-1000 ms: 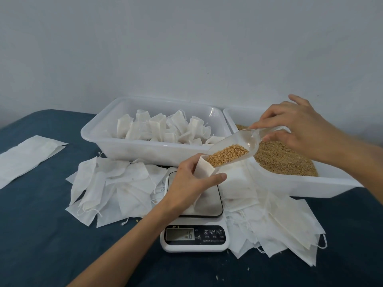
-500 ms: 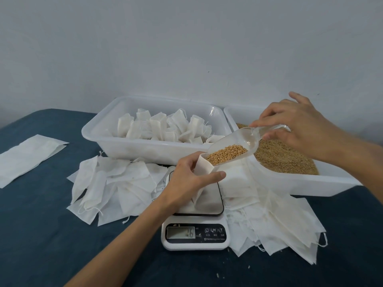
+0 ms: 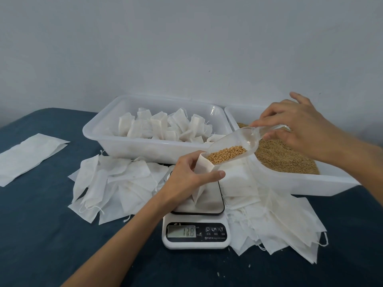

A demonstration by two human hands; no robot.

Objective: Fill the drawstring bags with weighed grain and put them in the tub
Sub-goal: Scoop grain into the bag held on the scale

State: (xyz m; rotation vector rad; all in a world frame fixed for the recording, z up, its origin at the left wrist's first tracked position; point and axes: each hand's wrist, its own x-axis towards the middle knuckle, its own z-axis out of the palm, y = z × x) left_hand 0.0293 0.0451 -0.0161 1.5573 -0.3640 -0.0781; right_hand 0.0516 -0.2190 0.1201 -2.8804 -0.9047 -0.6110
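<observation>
Left hand [image 3: 187, 179]: fingers and thumb curled round the neck of an open bag [image 3: 204, 168], holding it upright with its base on the scale [image 3: 196, 230].
Right hand [image 3: 298, 129]: thumb and fingers pinching the handle of a clear scoop [image 3: 234, 146], its lip tipped into the bag's mouth.
Grain [image 3: 227, 154]: a heap sits low in the scoop, at the lip.
Change: the scale display [image 3: 182, 231] now reads about 12.8, up from a far lower figure half a second ago; the heap in the scoop looks much as it did. Judgement: pouring has begun and the weight is climbing; the target is not shown.
Grain tray [image 3: 290, 181]: just right of the scale, holding loose grain.
Tub [image 3: 132, 148]: behind the scale, with filled bags [image 3: 157, 125] standing inside.
Empty bags [image 3: 116, 183]: heaped flat on the blue cloth [image 3: 41, 235], on both sides of the scale.
</observation>
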